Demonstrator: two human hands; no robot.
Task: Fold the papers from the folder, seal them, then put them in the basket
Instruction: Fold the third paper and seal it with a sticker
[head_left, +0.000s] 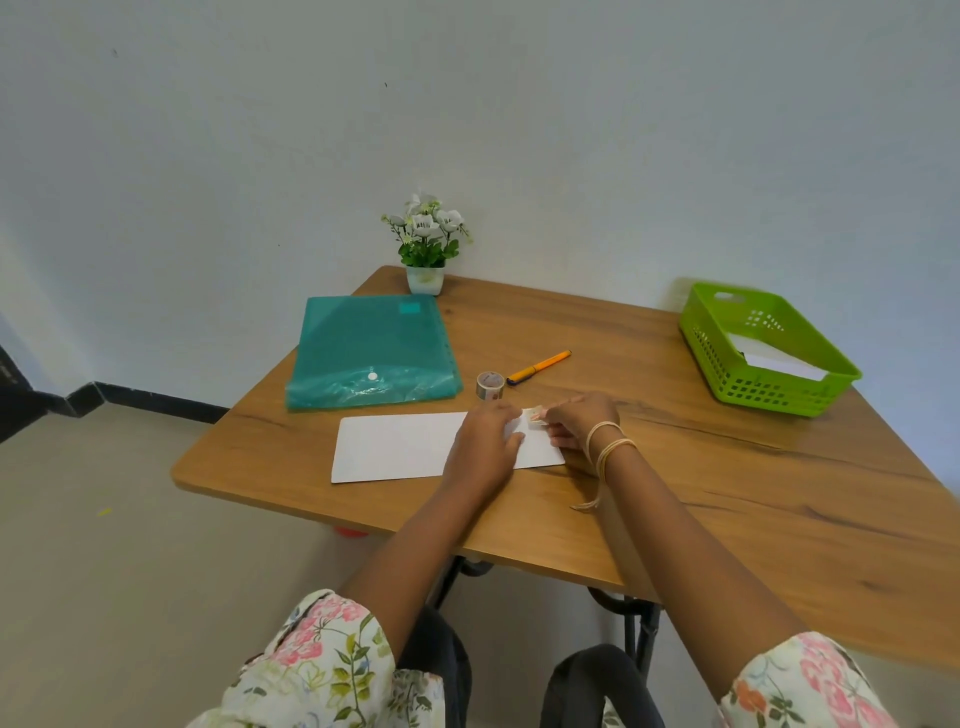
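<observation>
Right hand (576, 418) pinching tape piece (534, 415), wooden table (727, 467).

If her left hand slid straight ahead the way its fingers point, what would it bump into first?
Probably the tape roll. The left hand rests on the folded paper, fingers aimed up-table and slightly right; the roll stands just beyond, though depth is hard to judge.

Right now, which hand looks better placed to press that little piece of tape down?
Probably the right hand: its fingers already pinch the tape piece at the folded paper's far edge. The left hand lies flat on the paper, holding it steady, so it should stay there.
</observation>
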